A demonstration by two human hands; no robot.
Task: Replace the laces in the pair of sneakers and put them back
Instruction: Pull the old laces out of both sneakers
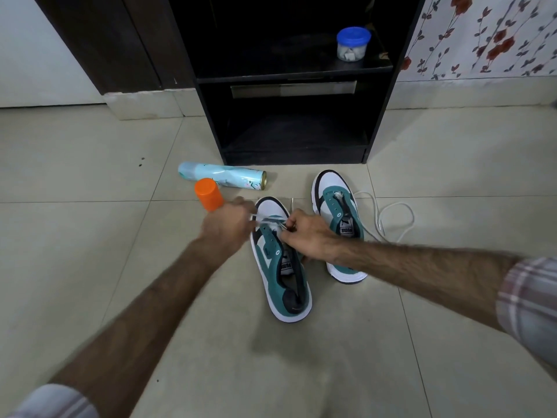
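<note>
Two teal, white and black sneakers stand on the tiled floor. The near sneaker [281, 276] lies between my hands, toe pointing away. My left hand [226, 226] pinches one end of a white lace [266, 220] at the toe-side eyelets. From the other side my right hand [307, 233] pinches the same lace over the tongue. The far sneaker [336, 206] sits to the right with no lace through its eyelets. A loose white lace [391, 220] curls on the floor beside it.
A black open shelf unit [289, 79] stands ahead, holding a clear jar with a blue lid [352, 43]. A pale blue spray can [223, 178] lies on the floor beside an orange cap [209, 193], close to my left hand.
</note>
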